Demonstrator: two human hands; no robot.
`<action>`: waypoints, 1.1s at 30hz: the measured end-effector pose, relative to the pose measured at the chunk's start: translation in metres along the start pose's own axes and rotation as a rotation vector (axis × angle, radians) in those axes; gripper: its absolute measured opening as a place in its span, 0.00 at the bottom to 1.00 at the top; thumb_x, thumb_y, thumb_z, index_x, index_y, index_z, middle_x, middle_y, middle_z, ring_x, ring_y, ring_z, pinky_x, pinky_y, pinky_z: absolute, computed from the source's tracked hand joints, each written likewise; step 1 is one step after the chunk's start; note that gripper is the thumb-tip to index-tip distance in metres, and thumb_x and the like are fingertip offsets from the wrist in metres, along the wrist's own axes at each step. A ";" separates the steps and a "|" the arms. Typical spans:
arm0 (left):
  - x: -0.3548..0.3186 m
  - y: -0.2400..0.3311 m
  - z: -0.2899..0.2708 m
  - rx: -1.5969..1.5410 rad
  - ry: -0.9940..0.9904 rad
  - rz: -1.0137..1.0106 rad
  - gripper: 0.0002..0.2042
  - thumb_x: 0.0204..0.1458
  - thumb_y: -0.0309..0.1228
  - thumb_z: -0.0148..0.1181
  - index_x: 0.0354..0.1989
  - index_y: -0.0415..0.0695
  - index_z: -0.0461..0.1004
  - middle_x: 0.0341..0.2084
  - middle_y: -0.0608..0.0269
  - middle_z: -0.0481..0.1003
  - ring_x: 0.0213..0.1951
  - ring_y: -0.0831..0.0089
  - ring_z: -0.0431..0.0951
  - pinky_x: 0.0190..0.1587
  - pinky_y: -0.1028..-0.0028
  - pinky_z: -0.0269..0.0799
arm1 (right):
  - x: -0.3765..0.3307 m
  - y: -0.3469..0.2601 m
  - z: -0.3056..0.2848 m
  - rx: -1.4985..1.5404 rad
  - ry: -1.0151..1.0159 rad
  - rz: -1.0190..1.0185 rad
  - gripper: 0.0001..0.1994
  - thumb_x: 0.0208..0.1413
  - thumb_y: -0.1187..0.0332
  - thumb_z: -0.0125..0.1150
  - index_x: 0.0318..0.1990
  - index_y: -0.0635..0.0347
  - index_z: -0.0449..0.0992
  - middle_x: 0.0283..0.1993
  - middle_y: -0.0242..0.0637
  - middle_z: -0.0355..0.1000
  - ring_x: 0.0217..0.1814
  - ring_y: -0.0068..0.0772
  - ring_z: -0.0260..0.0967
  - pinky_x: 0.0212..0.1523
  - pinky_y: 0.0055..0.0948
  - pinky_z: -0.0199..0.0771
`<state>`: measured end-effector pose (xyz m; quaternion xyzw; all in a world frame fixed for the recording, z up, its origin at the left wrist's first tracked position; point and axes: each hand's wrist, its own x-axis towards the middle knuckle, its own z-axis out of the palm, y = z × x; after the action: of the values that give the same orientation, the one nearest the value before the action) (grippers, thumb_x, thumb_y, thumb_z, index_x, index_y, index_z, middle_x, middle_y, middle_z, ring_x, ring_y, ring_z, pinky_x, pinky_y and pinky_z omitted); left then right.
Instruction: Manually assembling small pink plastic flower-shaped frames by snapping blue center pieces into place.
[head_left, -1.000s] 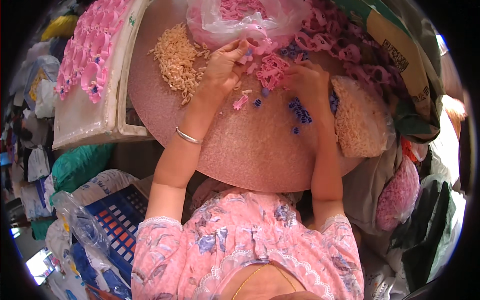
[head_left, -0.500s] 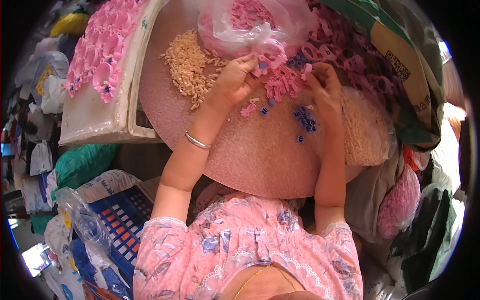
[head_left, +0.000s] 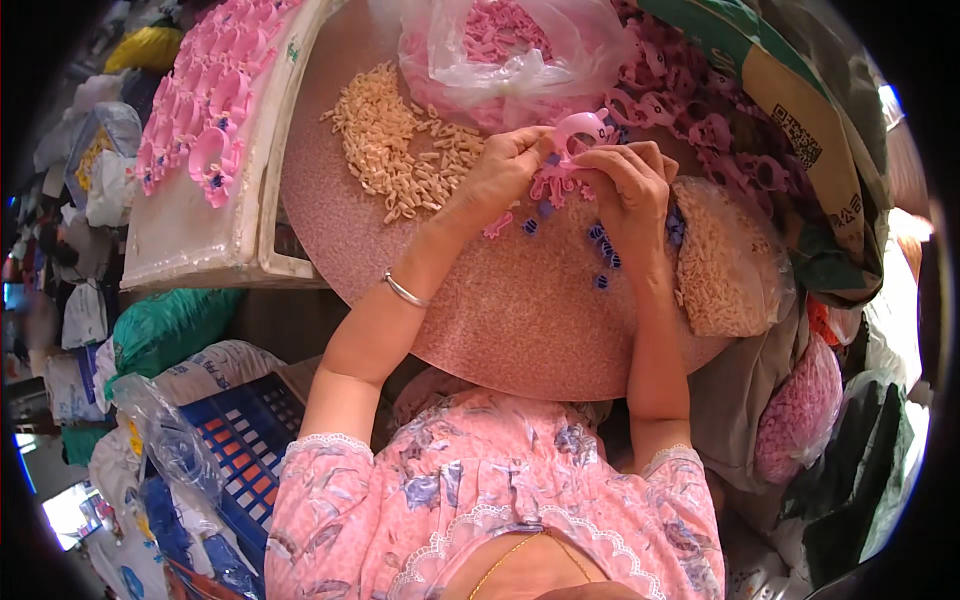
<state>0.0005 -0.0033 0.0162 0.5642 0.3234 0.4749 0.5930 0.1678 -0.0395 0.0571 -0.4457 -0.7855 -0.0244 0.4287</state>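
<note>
Both my hands meet over the far middle of the round table, at a pink plastic ring-shaped piece (head_left: 582,124) with a round opening. My left hand (head_left: 508,172) is closed, pinching the lower left side of this piece between thumb and fingers. Coming from the right, my right hand (head_left: 632,188) presses its bent fingertips to the piece's lower side; the small pink part it carries is hidden behind the fingers. Just below lie small pink parts (head_left: 556,187), partly covered by my hands. Small blue parts (head_left: 604,246) are scattered beside my right wrist.
A heap of small cream parts (head_left: 385,140) lies left on the table (head_left: 500,320). A clear bag of cream parts (head_left: 728,265) stands right. Behind are an open bag of pink parts (head_left: 520,75) and more pink ring pieces (head_left: 710,130). Finished-looking pink pieces cover a white stand (head_left: 190,235).
My right hand has moved left with its small pink part to the ring piece. My left hand has shifted right with the ring piece, and the hands are now together.
</note>
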 end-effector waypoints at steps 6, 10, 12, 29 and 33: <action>-0.004 0.000 -0.005 0.318 -0.024 0.016 0.14 0.62 0.30 0.48 0.52 0.36 0.71 0.37 0.68 0.77 0.35 0.83 0.71 0.39 0.81 0.68 | -0.002 0.003 0.000 -0.079 -0.006 -0.069 0.08 0.42 0.71 0.67 0.33 0.49 0.81 0.32 0.23 0.76 0.34 0.26 0.66 0.41 0.26 0.56; -0.009 0.005 0.003 0.497 0.003 0.128 0.14 0.60 0.27 0.50 0.52 0.37 0.71 0.32 0.64 0.77 0.31 0.81 0.72 0.35 0.79 0.69 | -0.009 0.001 0.004 -0.095 0.050 0.094 0.08 0.42 0.71 0.69 0.32 0.51 0.80 0.30 0.23 0.75 0.33 0.26 0.66 0.42 0.27 0.57; -0.010 0.006 0.006 0.555 0.018 0.220 0.14 0.58 0.26 0.51 0.52 0.38 0.71 0.30 0.61 0.78 0.29 0.79 0.72 0.33 0.78 0.69 | -0.016 -0.001 0.009 -0.129 0.072 0.163 0.09 0.41 0.71 0.69 0.33 0.52 0.79 0.31 0.23 0.75 0.33 0.26 0.67 0.42 0.27 0.58; -0.011 -0.004 0.019 -0.517 -0.095 -0.062 0.10 0.47 0.24 0.50 0.34 0.42 0.78 0.32 0.68 0.76 0.34 0.79 0.72 0.38 0.75 0.70 | 0.022 -0.009 0.015 -0.550 0.128 -0.004 0.45 0.48 0.30 0.44 0.65 0.56 0.57 0.67 0.50 0.53 0.68 0.52 0.48 0.63 0.51 0.47; -0.010 0.016 0.034 -0.781 -0.088 -0.070 0.06 0.55 0.25 0.52 0.34 0.41 0.77 0.25 0.71 0.74 0.28 0.80 0.72 0.31 0.79 0.72 | 0.036 -0.014 0.015 -0.556 0.135 -0.084 0.42 0.55 0.33 0.33 0.69 0.54 0.48 0.72 0.46 0.44 0.70 0.50 0.44 0.66 0.55 0.39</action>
<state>0.0254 -0.0262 0.0358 0.3049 0.1116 0.5170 0.7920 0.1391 -0.0172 0.0776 -0.5106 -0.7362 -0.2859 0.3400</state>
